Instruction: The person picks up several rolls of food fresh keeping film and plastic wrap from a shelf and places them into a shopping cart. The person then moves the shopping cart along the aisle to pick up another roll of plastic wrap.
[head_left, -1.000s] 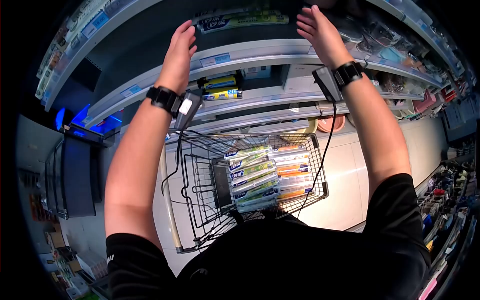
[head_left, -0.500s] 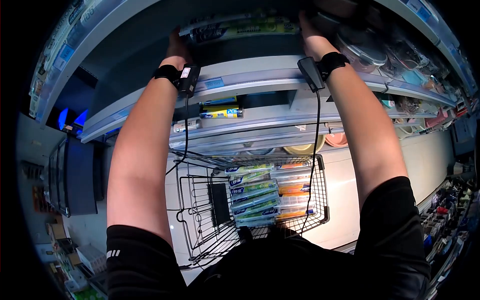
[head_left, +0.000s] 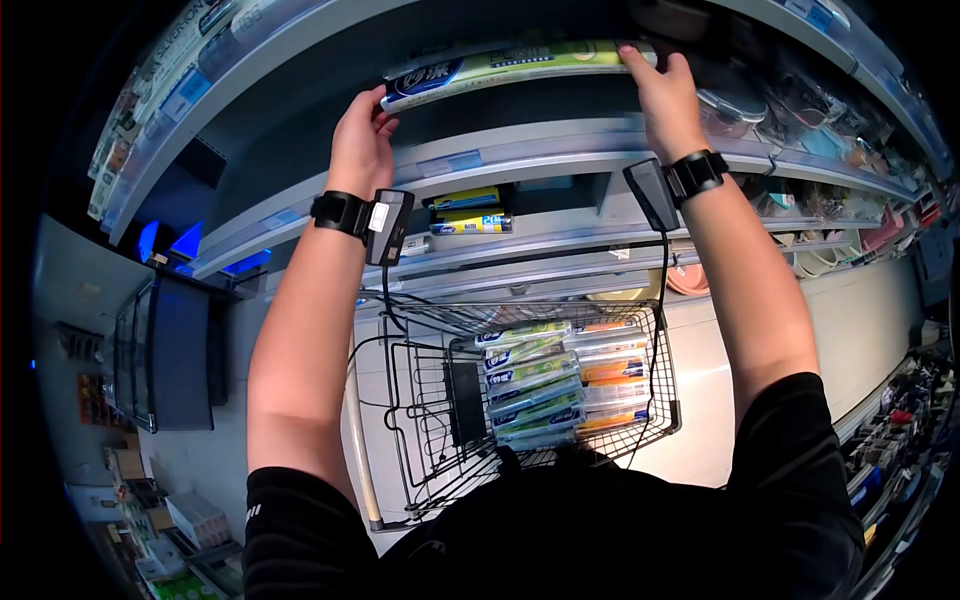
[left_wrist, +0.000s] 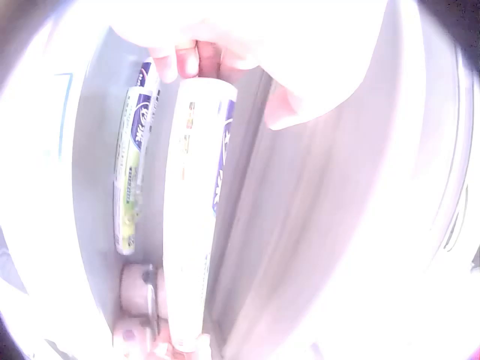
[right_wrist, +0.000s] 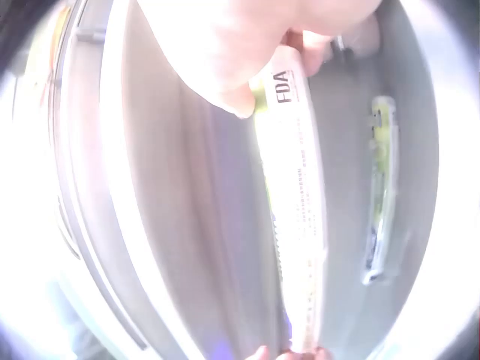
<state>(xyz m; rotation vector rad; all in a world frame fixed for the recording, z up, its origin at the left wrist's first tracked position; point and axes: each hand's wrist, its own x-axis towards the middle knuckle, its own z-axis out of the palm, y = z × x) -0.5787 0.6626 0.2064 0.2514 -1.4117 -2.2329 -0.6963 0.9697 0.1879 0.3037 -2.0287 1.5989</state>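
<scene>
A long, narrow cling wrap pack [head_left: 520, 66] in white, green and blue lies level between my two hands, over the dark upper shelf [head_left: 290, 110]. My left hand [head_left: 362, 140] holds its left end, with the fingers at the end face and the thumb standing off to the side in the left wrist view. The right hand [head_left: 668, 100] grips the other end, thumb over the front and fingers behind. The held pack [right_wrist: 292, 172] shows "FDA" lettering near the right thumb. Farther back on the shelf lies a similar green-and-blue pack [left_wrist: 135, 165].
Below me stands a wire shopping cart [head_left: 362, 440] holding two columns of similar packs [head_left: 535, 385], green-blue and orange. Yellow rolls [head_left: 472, 222] sit on a lower shelf. Clear lidded containers [head_left: 735, 110] stand right of the right hand. The shelf's front edge [head_left: 540, 140] runs beneath both hands.
Both hands reached deeper into the shelf, took hold of a cling wrap pack by its ends, and drew it forward toward me. Earlier, they were empty and apart.
</scene>
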